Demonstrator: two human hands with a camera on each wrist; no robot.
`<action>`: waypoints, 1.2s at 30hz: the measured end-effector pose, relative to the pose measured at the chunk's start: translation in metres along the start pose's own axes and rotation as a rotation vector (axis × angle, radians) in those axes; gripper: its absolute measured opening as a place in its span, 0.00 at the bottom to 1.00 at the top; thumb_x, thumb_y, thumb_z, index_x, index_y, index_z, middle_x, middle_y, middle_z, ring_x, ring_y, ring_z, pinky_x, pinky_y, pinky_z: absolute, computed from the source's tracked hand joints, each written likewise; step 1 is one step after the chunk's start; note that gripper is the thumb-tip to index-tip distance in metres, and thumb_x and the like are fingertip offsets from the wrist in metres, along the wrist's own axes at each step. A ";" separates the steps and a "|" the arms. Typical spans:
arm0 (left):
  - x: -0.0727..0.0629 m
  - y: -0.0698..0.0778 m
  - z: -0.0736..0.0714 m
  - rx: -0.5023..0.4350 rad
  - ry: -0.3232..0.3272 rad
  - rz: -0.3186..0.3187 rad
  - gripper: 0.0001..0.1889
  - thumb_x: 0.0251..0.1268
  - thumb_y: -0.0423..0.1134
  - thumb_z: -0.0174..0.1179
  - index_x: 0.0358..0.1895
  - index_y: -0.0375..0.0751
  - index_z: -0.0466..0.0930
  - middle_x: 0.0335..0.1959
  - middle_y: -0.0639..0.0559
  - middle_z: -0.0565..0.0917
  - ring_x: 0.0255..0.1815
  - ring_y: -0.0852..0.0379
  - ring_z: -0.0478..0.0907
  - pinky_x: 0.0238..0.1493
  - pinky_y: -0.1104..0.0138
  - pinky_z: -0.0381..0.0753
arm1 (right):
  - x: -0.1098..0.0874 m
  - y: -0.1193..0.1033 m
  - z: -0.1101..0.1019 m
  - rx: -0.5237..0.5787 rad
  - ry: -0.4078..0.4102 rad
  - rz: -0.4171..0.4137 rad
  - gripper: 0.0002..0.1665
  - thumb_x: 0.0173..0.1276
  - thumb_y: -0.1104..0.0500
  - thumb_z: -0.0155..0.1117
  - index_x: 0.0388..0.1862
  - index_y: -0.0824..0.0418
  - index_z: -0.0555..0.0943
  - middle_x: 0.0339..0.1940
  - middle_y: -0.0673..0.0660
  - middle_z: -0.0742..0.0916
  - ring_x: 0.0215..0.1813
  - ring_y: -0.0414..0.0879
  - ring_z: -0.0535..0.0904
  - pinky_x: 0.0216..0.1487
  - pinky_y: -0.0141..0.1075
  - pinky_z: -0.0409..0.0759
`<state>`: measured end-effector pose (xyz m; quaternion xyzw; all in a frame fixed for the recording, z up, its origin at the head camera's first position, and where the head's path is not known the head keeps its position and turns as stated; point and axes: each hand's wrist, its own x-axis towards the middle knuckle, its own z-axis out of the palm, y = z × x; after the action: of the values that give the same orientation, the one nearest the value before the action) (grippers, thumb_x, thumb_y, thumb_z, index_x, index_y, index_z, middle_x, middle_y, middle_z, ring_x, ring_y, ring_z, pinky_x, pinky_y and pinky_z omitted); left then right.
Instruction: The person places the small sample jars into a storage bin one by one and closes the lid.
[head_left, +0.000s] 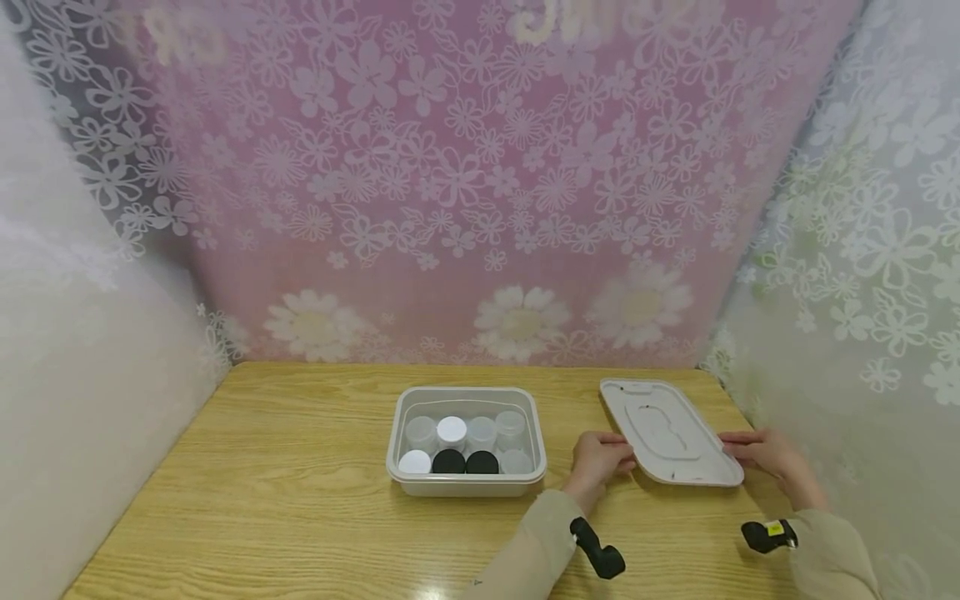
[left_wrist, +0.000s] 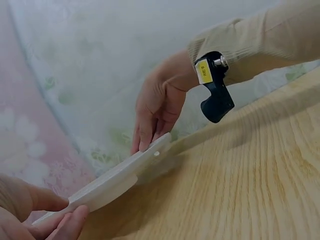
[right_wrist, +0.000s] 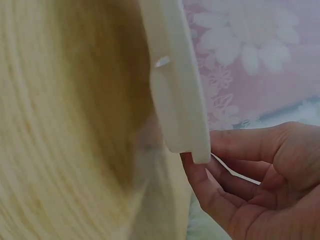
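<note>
A white plastic lid is held between both hands at the right of the table, close over the wood. My left hand pinches its left edge between thumb and fingers. On the opposite edge, my right hand pinches the rim, with the thumb on one face and fingertips on the other in the right wrist view. Seen from the left wrist, the lid slants above the tabletop and a shadow lies under it. Left of the hands stands an open white plastic box holding several small round jars.
Inside the box, some jars have white caps, some black caps, and others clear ones. The wooden table meets a flowered pink curtain at the back, with pale curtains close at both sides.
</note>
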<state>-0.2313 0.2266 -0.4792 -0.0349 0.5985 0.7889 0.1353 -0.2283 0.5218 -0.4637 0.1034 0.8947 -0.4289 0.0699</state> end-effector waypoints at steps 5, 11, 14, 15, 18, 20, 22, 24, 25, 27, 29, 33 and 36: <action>-0.003 0.012 0.002 -0.078 -0.012 0.027 0.07 0.61 0.19 0.64 0.42 0.24 0.83 0.29 0.44 0.84 0.32 0.50 0.87 0.41 0.59 0.89 | -0.011 -0.013 -0.004 -0.013 -0.017 -0.050 0.28 0.76 0.60 0.62 0.63 0.82 0.73 0.56 0.75 0.84 0.37 0.27 0.80 0.41 0.31 0.84; -0.007 0.029 0.002 -0.113 -0.014 0.031 0.08 0.62 0.21 0.66 0.44 0.28 0.81 0.32 0.43 0.83 0.33 0.50 0.87 0.38 0.61 0.89 | -0.018 -0.027 -0.007 -0.020 -0.022 -0.078 0.30 0.78 0.57 0.60 0.66 0.81 0.71 0.58 0.73 0.83 0.39 0.25 0.79 0.43 0.30 0.84; -0.008 0.036 -0.001 -0.127 -0.026 0.030 0.09 0.61 0.22 0.67 0.43 0.29 0.81 0.32 0.44 0.84 0.33 0.50 0.88 0.39 0.61 0.89 | -0.020 -0.032 -0.008 -0.021 -0.018 -0.083 0.31 0.79 0.55 0.59 0.66 0.80 0.71 0.59 0.70 0.84 0.40 0.23 0.77 0.43 0.28 0.82; -0.008 0.038 -0.002 -0.129 -0.030 0.033 0.09 0.61 0.22 0.68 0.44 0.29 0.81 0.32 0.44 0.85 0.33 0.49 0.88 0.40 0.60 0.89 | -0.020 -0.034 -0.007 -0.014 -0.014 -0.087 0.31 0.79 0.55 0.59 0.66 0.80 0.71 0.58 0.69 0.84 0.40 0.23 0.77 0.43 0.27 0.82; -0.009 0.045 -0.008 -0.121 -0.040 0.040 0.10 0.60 0.22 0.68 0.44 0.29 0.81 0.32 0.43 0.86 0.34 0.46 0.89 0.45 0.55 0.88 | -0.021 -0.041 -0.006 -0.005 -0.008 -0.105 0.32 0.79 0.54 0.59 0.67 0.80 0.70 0.59 0.66 0.84 0.41 0.22 0.76 0.42 0.26 0.81; -0.009 0.049 -0.013 -0.112 -0.045 0.044 0.11 0.60 0.22 0.68 0.45 0.28 0.82 0.33 0.42 0.86 0.36 0.43 0.89 0.47 0.53 0.87 | -0.021 -0.047 -0.004 -0.003 -0.001 -0.116 0.33 0.79 0.53 0.59 0.67 0.80 0.70 0.59 0.65 0.85 0.41 0.21 0.76 0.42 0.25 0.80; -0.008 0.052 -0.018 -0.103 -0.046 0.043 0.11 0.60 0.22 0.67 0.46 0.28 0.82 0.33 0.43 0.86 0.38 0.41 0.89 0.48 0.52 0.87 | -0.021 -0.052 -0.002 0.009 0.006 -0.130 0.34 0.79 0.53 0.59 0.68 0.80 0.70 0.58 0.61 0.85 0.41 0.20 0.75 0.42 0.24 0.80; -0.008 0.055 -0.024 -0.089 -0.052 0.045 0.11 0.61 0.23 0.67 0.46 0.27 0.82 0.35 0.43 0.86 0.39 0.39 0.89 0.49 0.52 0.87 | -0.022 -0.058 0.001 0.025 0.009 -0.145 0.35 0.79 0.51 0.59 0.69 0.79 0.69 0.56 0.53 0.86 0.42 0.19 0.75 0.43 0.24 0.81; -0.008 0.056 -0.027 -0.086 -0.054 0.042 0.11 0.61 0.23 0.67 0.46 0.27 0.82 0.35 0.44 0.86 0.40 0.39 0.89 0.49 0.52 0.87 | -0.023 -0.060 0.004 0.037 0.009 -0.152 0.35 0.79 0.52 0.59 0.69 0.79 0.69 0.54 0.49 0.86 0.42 0.18 0.75 0.43 0.23 0.80; -0.008 0.059 -0.033 -0.084 -0.060 0.043 0.10 0.62 0.24 0.66 0.47 0.27 0.82 0.36 0.43 0.85 0.40 0.40 0.89 0.49 0.53 0.87 | -0.023 -0.065 0.008 0.078 0.008 -0.170 0.35 0.79 0.53 0.60 0.69 0.80 0.69 0.51 0.40 0.84 0.43 0.18 0.76 0.44 0.23 0.80; -0.009 0.062 -0.038 -0.094 -0.066 0.041 0.10 0.62 0.24 0.66 0.46 0.27 0.82 0.36 0.43 0.86 0.39 0.42 0.89 0.50 0.54 0.86 | -0.023 -0.069 0.013 0.109 0.004 -0.187 0.35 0.78 0.53 0.60 0.69 0.79 0.69 0.48 0.33 0.82 0.44 0.19 0.76 0.44 0.22 0.80; -0.009 0.066 -0.047 -0.115 -0.065 0.037 0.09 0.62 0.25 0.66 0.45 0.29 0.82 0.35 0.41 0.87 0.37 0.45 0.90 0.53 0.53 0.85 | -0.020 -0.076 0.021 0.210 0.003 -0.243 0.29 0.79 0.54 0.59 0.69 0.73 0.74 0.45 0.28 0.82 0.46 0.22 0.79 0.45 0.22 0.81; -0.011 0.071 -0.055 -0.127 -0.063 0.059 0.10 0.62 0.25 0.66 0.46 0.28 0.82 0.35 0.40 0.88 0.36 0.47 0.90 0.52 0.55 0.86 | -0.018 -0.083 0.027 0.365 -0.018 -0.272 0.17 0.79 0.57 0.58 0.62 0.57 0.84 0.44 0.30 0.84 0.46 0.25 0.81 0.46 0.23 0.81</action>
<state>-0.2447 0.1549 -0.4257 -0.0010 0.5436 0.8295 0.1280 -0.2305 0.4476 -0.4147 -0.0110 0.8074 -0.5898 -0.0004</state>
